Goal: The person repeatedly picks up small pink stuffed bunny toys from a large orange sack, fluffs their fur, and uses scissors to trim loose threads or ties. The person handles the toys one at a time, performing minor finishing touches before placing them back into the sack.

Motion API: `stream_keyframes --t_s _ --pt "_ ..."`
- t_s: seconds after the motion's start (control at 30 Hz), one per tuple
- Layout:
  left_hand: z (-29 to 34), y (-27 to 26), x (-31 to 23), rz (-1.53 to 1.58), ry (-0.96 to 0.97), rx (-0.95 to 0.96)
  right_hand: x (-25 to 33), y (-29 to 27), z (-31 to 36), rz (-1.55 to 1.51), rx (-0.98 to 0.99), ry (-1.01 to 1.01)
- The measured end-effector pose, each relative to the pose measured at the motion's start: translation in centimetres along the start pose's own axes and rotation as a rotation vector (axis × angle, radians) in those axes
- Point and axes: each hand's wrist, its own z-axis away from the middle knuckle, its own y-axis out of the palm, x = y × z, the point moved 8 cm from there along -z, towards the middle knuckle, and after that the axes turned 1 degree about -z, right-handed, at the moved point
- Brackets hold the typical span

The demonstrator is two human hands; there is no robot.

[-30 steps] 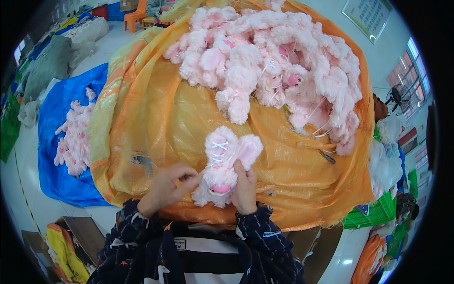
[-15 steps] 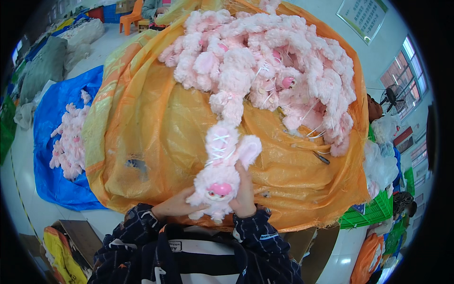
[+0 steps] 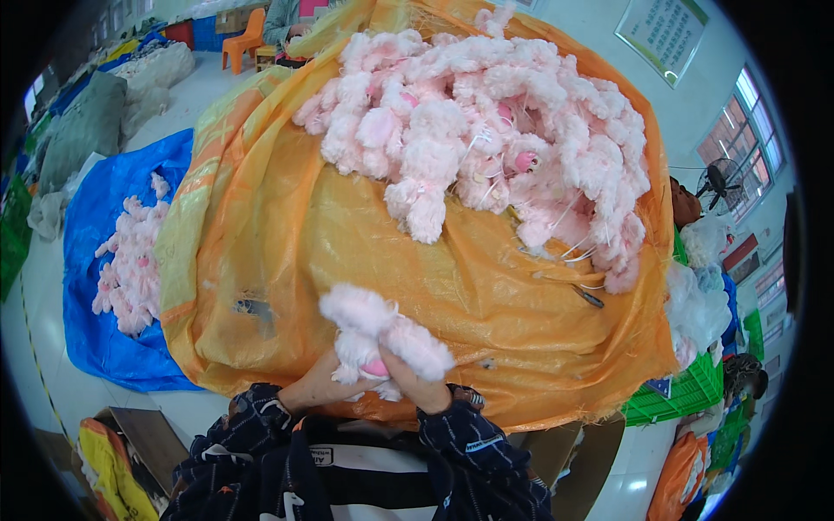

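Note:
Close in front of me, a pink plush rabbit (image 3: 360, 314) is held between both hands. Its two fluffy ears spread to the left and right, and a bright pink patch of its face shows low between my thumbs. My left hand (image 3: 319, 382) is closed on the toy's left side. My right hand (image 3: 415, 382) grips the other side, its thumb at the base of an ear. Farther off lies a big heap of similar pink plush toys (image 3: 512, 95), several with loose white laces, on an orange woven sheet (image 3: 304, 234).
A dark-handled tool (image 3: 588, 297) lies on the sheet at the right. More pink toys (image 3: 130, 260) lie on a blue sheet (image 3: 87, 339) at the left. A green crate (image 3: 686, 391) stands at the right, a cardboard box (image 3: 148, 438) at lower left. An orange chair (image 3: 244, 42) stands far back.
The plush rabbit has been tipped in my hands: its laced part is no longer visible, and its ears now spread sideways. Both hands remain on it, near the same place.

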Motion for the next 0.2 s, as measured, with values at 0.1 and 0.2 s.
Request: stream_keyframes --t_s 0.1,0.2 --pt "-0.1 -0.4 0.8 0.063 -0.092 -0.036 -1.8 -1.5 -1.2 -0.114 -0.14 0.19" --pt "-0.8 -1.4 1.2 0.195 -0.278 -0.065 -3.6 -2.4 -0.2 -0.161 -0.21 0.514"
